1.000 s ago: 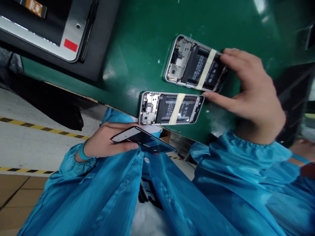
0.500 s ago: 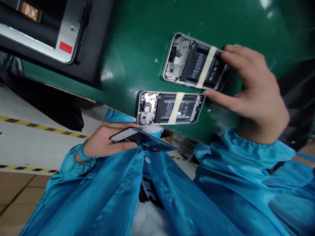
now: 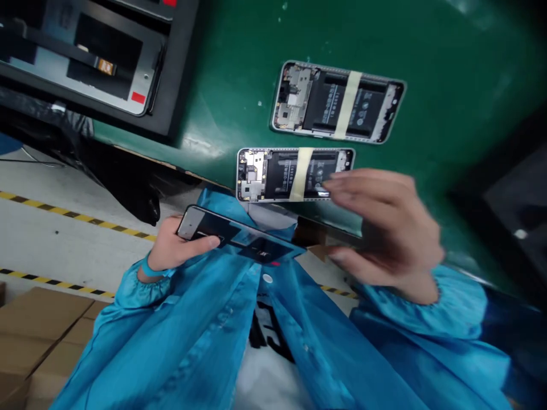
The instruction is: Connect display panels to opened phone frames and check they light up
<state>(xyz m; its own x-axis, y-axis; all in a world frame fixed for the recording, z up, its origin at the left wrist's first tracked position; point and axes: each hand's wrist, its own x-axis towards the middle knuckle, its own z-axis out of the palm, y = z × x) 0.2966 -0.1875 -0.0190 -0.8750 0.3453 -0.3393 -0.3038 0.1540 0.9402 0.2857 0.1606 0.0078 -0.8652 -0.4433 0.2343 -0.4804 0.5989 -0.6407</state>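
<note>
My left hand (image 3: 173, 250) grips a thin phone screen panel (image 3: 243, 236) by its left end, thumb on top, in front of my blue smock. On the green table lie two opened phones, their circuit boards and black batteries showing, each with a pale strip of tape across it. The nearer phone (image 3: 277, 173) rests along the table's front edge, and the farther phone (image 3: 329, 102) lies behind it, tilted slightly. My right hand (image 3: 384, 228) is over the right end of the nearer phone, fingers and thumb apart with nothing between them. Whether its fingertips touch the phone I cannot tell.
At the upper left a black tray (image 3: 182, 68) holds more screen panels with red tabs. A dark object (image 3: 513, 199) stands at the right. Below the table edge are a black bag (image 3: 119, 182), cardboard boxes (image 3: 43, 324) and a floor with striped tape.
My right hand has left the farther phone and come toward me, over the nearer phone's right end. The farther phone now lies fully uncovered. The panel in my left hand has turned to face up more.
</note>
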